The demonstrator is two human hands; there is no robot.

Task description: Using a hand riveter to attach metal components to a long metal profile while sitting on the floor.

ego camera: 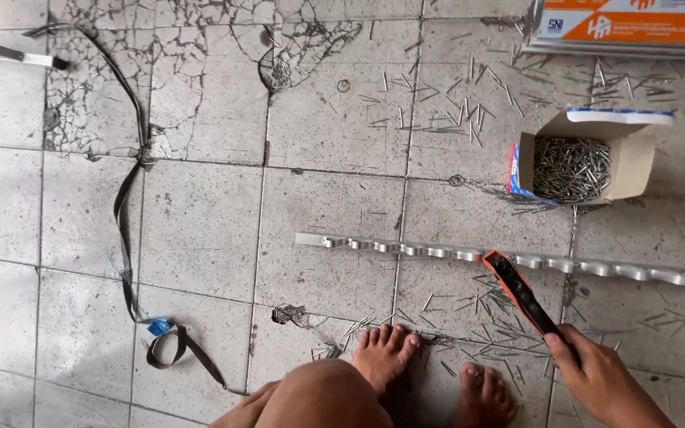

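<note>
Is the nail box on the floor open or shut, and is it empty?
Open, not empty: the cardboard box has its flaps folded back and a heap of nails shows inside.

A makeshift workshop floor: cracked tiles point(200, 214), loose nails point(469, 111) scattered far and near, an open nail box point(576, 166) at right, a metal strip point(438, 250) across the middle.

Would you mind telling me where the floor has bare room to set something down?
Bare tiles lie between the black strap and the metal strip's left end. Loose nails crowd the floor around the feet, right hand and nail box.
</note>
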